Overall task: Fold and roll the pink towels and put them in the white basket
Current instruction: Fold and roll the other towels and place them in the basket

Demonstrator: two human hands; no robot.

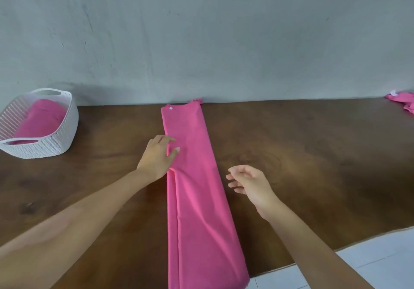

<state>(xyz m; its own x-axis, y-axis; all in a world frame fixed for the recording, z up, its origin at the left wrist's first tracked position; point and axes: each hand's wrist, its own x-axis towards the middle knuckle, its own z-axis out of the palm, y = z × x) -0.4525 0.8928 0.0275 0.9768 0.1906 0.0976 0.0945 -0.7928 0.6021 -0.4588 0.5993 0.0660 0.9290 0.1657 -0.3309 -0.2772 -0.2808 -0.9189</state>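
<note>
Head view: basket (65, 129) far left, spare towels (403, 102) far right; left hand (158, 156) flat on folded towel (197, 187), right hand (248, 183) loosely curled beside it.

Both forearms are bare, with no sleeves, rings or watch.

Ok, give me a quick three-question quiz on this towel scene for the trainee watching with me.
1. True or false: the white basket already holds a pink towel.
2. Which hand touches the long folded towel? A. left hand B. right hand C. both
3. Fill in: more pink cloth lies at the table's far ____ corner.

Key: 1 true; 2 A, the left rests on the towel's left edge while the right hovers beside it, fingers loosely curled, holding nothing; 3 right.
</note>
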